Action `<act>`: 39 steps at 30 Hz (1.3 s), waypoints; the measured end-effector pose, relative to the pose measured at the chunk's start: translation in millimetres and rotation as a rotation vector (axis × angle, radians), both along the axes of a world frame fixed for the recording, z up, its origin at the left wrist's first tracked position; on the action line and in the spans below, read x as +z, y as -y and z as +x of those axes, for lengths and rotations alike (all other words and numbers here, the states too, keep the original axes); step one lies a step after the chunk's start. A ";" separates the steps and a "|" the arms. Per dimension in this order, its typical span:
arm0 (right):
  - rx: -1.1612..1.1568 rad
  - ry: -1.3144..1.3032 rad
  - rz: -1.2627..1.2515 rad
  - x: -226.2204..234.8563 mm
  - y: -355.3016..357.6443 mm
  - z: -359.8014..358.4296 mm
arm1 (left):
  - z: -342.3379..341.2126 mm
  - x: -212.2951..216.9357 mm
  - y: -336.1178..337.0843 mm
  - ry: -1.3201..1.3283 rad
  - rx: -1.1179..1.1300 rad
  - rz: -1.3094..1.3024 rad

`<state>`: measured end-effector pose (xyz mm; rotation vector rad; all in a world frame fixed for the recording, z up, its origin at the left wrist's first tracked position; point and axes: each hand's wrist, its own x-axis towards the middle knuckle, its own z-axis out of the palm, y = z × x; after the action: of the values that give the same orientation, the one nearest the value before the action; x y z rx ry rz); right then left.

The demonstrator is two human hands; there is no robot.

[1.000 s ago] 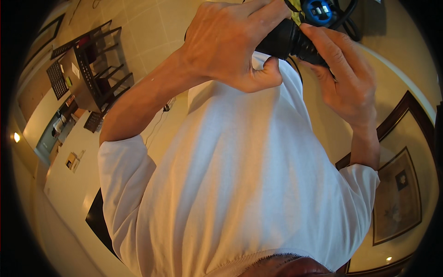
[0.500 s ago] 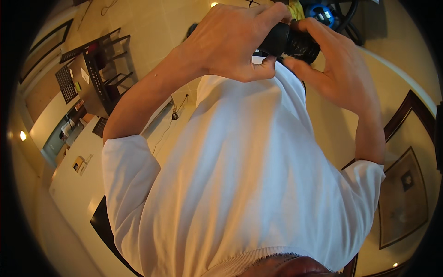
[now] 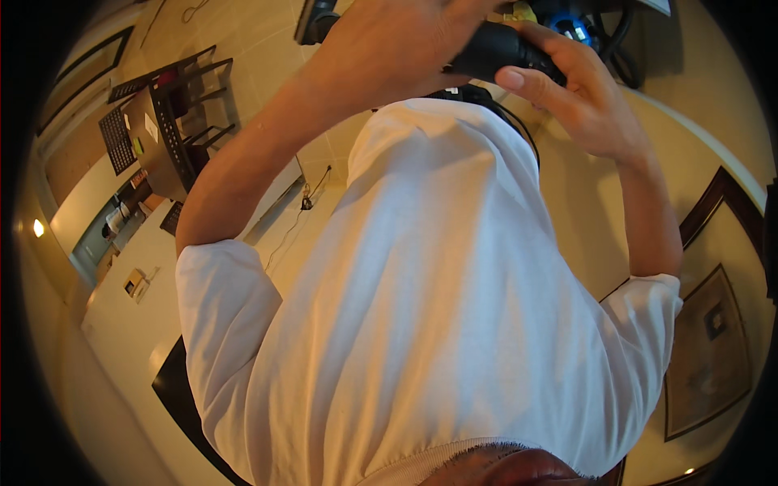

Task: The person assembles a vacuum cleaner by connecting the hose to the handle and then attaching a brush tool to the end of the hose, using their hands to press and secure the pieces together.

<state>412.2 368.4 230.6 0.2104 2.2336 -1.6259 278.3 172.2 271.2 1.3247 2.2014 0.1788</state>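
A black cylindrical piece (image 3: 496, 50) with a ridged right end spans between my two hands at the top of the view. My right hand (image 3: 596, 105) is closed round the ridged end, its thumb lying along the near side. Over the other end lies my left hand (image 3: 397, 49), slightly blurred, its fingers curling round the cylinder and partly cut off by the upper edge. A flat black part (image 3: 314, 23) sticks out left of my left wrist; whether it joins the cylinder is hidden behind the hand.
A round blue device with a lit display (image 3: 571, 31) and a dark hose (image 3: 622, 40) are beyond my right hand. Black cords (image 3: 486, 97) show below the cylinder. A dark table (image 3: 154, 142) with chairs stands left; framed pictures (image 3: 713, 356) hang right.
Both hands have risen slightly with the cylinder, and my left hand has turned over it. My right thumb has shifted onto its near side. The flat black part shows more beside my left wrist.
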 end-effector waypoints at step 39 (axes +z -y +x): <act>-0.332 -0.059 -0.006 -17.7 12.3 -73.8 | -86.9 -27.2 -41.4 -0.790 -0.435 0.687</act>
<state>338.5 356.1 212.9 0.5650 2.3338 -1.8236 191.4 213.6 244.0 2.5753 2.4722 0.2962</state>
